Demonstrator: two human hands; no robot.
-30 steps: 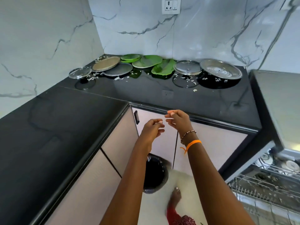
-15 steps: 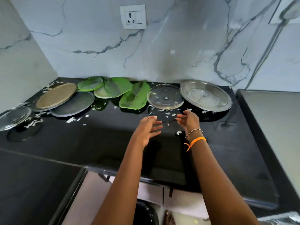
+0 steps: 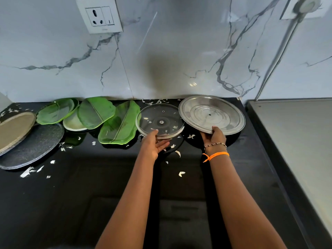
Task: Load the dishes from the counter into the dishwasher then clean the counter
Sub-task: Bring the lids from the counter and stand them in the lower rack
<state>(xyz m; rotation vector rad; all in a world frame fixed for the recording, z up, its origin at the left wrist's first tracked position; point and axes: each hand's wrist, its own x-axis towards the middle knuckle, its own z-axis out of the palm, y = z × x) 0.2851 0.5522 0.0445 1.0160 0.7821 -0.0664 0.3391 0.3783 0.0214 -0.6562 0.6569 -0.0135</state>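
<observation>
Two lids gripped at their near rims: left hand, thumb above and fingers beneath, pinches the glass lid; right hand curls round the steel lid, apparently tilting both off the counter for loading.

Both forearms are stretched forward and slightly apart. The left hand is turned palm-up, its fingers extended beneath a rim and the thumb laid on top. The right hand is curled round another rim, thumb uppermost. A beaded bracelet and an orange band are worn on the right wrist.
</observation>
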